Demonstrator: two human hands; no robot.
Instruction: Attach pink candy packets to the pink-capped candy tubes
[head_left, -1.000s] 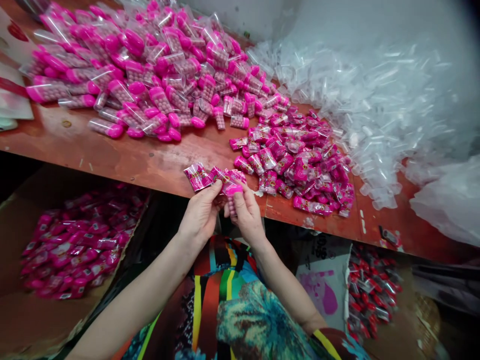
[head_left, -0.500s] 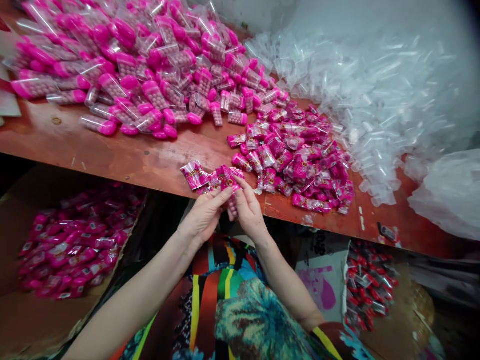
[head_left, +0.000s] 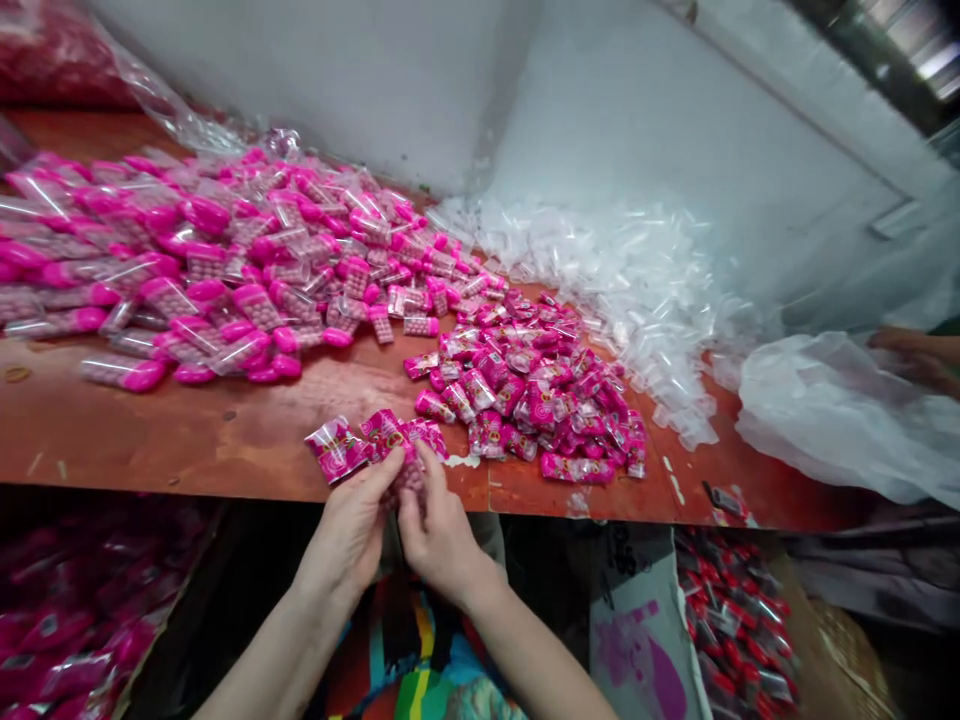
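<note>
Both of my hands meet just over the table's front edge. My left hand (head_left: 346, 528) pinches a small tube of pink beads (head_left: 409, 478) with thumb and fingers. My right hand (head_left: 442, 535) closes on the same tube from the other side. A shiny pink printed wrapper (head_left: 383, 430) stands at the tube's upper end; whether it is on the tube or behind it I cannot tell. Flat pink wrappers (head_left: 337, 450) lie on the table just beyond my left hand. Past my right hand is a heap of pink wrapped tubes (head_left: 525, 385).
Clear tubes with pink caps (head_left: 240, 300) are heaped at the left on the red table (head_left: 262, 450). Empty clear tubes (head_left: 630, 270) lie against the wall. Another person's hand (head_left: 919, 350) is by a white plastic bag (head_left: 817, 400). Below are boxes of pink packs (head_left: 90, 600) and red items (head_left: 739, 620).
The view has tilted up, showing more wall and another person's hand at the right. My hands stay together on the tube, and my right fingers have shifted lower along it.
</note>
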